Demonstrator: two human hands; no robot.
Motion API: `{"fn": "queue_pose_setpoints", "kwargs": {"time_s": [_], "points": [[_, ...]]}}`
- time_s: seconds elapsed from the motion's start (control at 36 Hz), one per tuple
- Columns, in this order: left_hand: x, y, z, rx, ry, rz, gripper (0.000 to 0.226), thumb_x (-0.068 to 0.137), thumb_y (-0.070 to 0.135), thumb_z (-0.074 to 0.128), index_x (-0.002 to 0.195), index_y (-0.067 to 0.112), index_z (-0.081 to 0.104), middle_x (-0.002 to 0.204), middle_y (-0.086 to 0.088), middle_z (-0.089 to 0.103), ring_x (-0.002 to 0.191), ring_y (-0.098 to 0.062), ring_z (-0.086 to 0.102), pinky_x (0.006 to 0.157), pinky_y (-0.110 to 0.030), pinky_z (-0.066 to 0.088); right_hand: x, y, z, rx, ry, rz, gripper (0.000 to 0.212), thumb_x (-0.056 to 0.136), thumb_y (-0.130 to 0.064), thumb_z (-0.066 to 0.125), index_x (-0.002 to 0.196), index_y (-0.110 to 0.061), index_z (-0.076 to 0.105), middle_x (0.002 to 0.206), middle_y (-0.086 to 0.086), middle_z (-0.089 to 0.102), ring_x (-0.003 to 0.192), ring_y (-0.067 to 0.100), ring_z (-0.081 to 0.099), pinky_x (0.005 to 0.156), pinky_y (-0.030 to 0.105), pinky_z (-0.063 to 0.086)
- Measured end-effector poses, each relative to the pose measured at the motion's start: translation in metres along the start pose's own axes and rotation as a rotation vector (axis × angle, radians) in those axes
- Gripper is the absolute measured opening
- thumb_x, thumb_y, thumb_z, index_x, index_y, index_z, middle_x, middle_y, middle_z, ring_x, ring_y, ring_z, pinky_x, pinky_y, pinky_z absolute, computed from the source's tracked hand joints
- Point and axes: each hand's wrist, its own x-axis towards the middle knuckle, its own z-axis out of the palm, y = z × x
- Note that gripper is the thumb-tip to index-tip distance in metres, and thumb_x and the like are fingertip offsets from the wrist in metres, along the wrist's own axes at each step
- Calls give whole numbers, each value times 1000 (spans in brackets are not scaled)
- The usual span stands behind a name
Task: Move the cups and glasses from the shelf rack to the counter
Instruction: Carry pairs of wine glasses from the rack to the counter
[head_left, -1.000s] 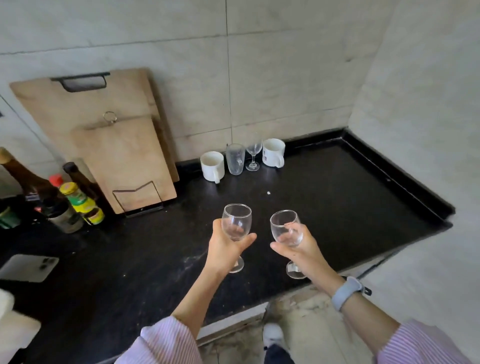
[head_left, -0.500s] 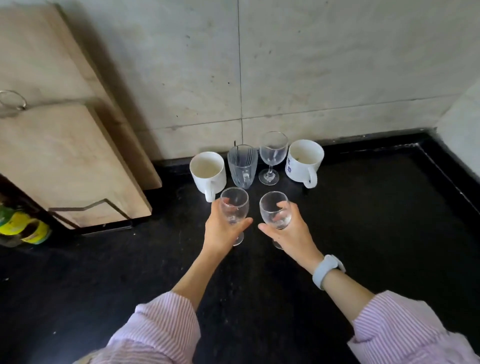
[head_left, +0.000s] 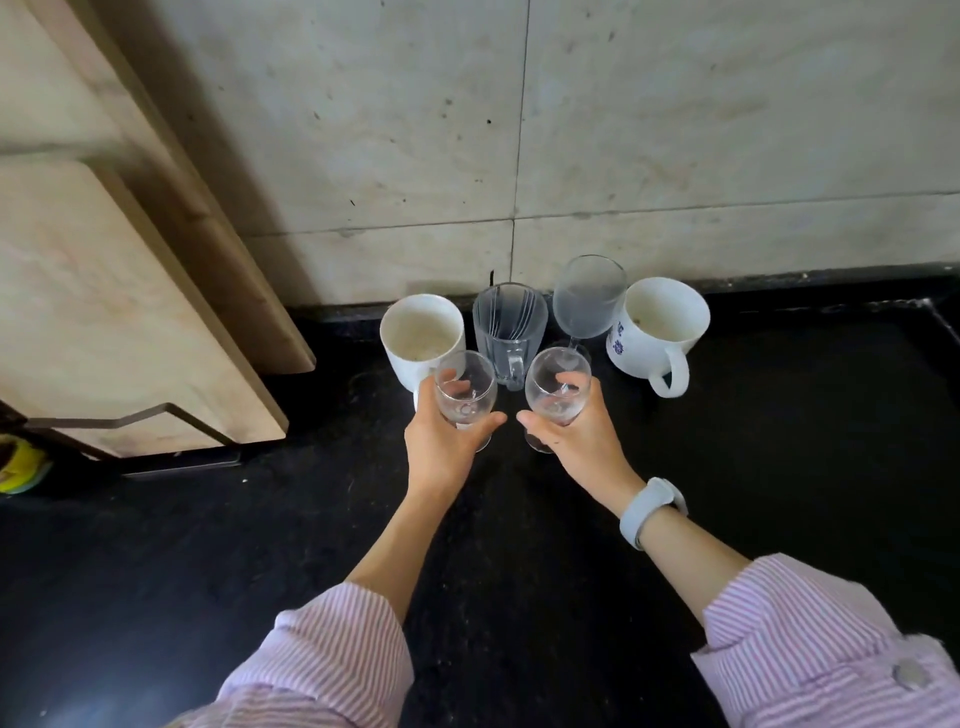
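My left hand (head_left: 441, 447) grips a clear wine glass (head_left: 464, 395) by its bowl. A second clear wine glass (head_left: 557, 392) sits in the grip of my right hand (head_left: 582, 441). Both glasses stand upright low over the black counter (head_left: 779, 467), just in front of a row at the wall. That row holds a plain white mug (head_left: 421, 338), a ribbed glass mug (head_left: 509, 327), a frosted wine glass (head_left: 587, 301) and a white mug with blue print (head_left: 660, 327). The shelf rack is out of view.
Two wooden cutting boards (head_left: 119, 312) lean in a black wire stand at the left. A yellow-lidded jar (head_left: 21, 462) peeks in at the left edge. The tiled wall (head_left: 675, 130) rises right behind the row of cups.
Both hands have carried the wine glasses forward from the counter's front edge to just before the row of cups. The view has closed in on the wall.
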Motion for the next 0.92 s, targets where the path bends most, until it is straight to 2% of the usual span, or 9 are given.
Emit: {"fn": "queue_pose_setpoints", "kwargs": {"time_s": [0.08,0.22,0.42,0.53,0.64,0.69,0.78,0.83,0.92], "points": [[4,0,4,-20,4,4,63,64,16,83,115,26,47,98,21,56,80,21,55,55,2,42,7,0,2,13,-7,11,57,70,-34,75,112,-32,36,99,-8,57,86,10,65,75,25,52],[10,2,10,-31,23,-15,64,65,18,83,118,27,47,102,12,60,84,5,59,59,1,42,13,-5,2,-18,22,16,56,73,-32,74,113,-30,35,98,-12,56,77,-12,60,59,4,45],[10,-2,14,-16,22,-38,69,67,21,80,123,26,41,97,19,56,88,3,59,66,-2,47,10,-10,-1,-44,-10,49,61,74,-32,73,121,-27,35,97,-18,53,78,-19,57,59,5,44],[3,-5,11,22,10,-32,70,71,18,78,127,24,38,105,12,56,96,-5,56,78,-12,42,3,-14,-3,-32,-43,83,73,76,-30,72,134,-25,28,101,-19,52,92,0,60,73,14,44],[-24,-7,5,94,12,-33,71,76,16,73,134,27,33,112,19,51,106,-2,52,80,-8,37,-21,-12,-3,-121,-50,151,79,79,-26,69,141,-22,20,130,-2,46,112,16,53,85,24,42],[-43,-11,-2,185,14,-64,72,79,18,70,138,25,29,129,11,48,117,-7,47,90,-15,37,-38,-9,-2,-195,-59,210,77,83,-24,65,144,-16,18,142,5,40,124,22,47,94,29,39],[-75,-20,-22,457,0,-61,65,86,22,62,141,18,27,144,-3,38,131,-20,37,104,-33,37,-66,-8,5,-351,-134,199,63,88,-23,58,141,-12,27,144,11,39,131,25,39,105,35,35],[-94,-26,-40,654,-18,-35,60,88,25,57,140,17,29,146,-4,35,135,-22,32,108,-42,33,-84,-12,11,-488,-217,83,55,90,-23,55,139,-11,34,143,11,41,133,26,37,107,34,32],[-117,-33,-77,876,-16,8,53,90,31,51,138,18,33,148,-4,34,138,-22,26,111,-43,25,-103,-22,27,-677,-331,-164,49,91,-25,50,137,-12,38,143,9,41,134,25,32,110,31,26]]}}
